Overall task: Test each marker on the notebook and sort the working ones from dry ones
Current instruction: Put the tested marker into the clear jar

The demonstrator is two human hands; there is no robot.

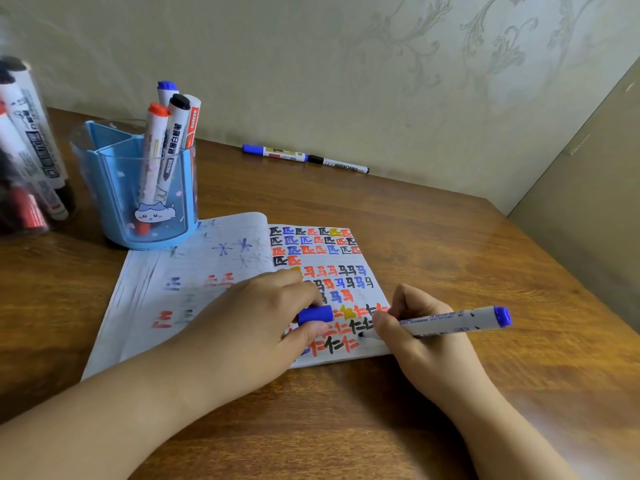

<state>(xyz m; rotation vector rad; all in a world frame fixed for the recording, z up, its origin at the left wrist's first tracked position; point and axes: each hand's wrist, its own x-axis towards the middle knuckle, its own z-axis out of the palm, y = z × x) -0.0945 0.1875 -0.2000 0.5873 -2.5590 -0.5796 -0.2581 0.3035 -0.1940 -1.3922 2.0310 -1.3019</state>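
The right hand (412, 327) is clamped on an uncapped blue marker (450, 322) in a writing grip, fingers pinching the barrel close to the nib. The nib rests on or just above the notebook (180, 282) near the lower right corner of the right page; contact cannot be confirmed. The barrel's tail points toward 3 o'clock. The left hand (273, 313) is clamped on the blue cap (315, 314), pinched between thumb and fingers, while the hand weighs on the page to the 9 o'clock side of the nib.

The notebook lies open on the counter (450, 237). At its 11 o'clock stands a blue pen holder (138, 188) containing several markers. A second container of markers (27, 150) stands at the 9 o'clock edge of the view. Two markers (304, 158) lie end to end against the wall at 12 o'clock.

Handling judgement: the marker is likely light, rigid and smooth-barrelled. Grip near the nib for control. The thin pages will probably shift or curl under the stroke unless held flat. The cap is small and easily dropped; keep it pinched until refitted.
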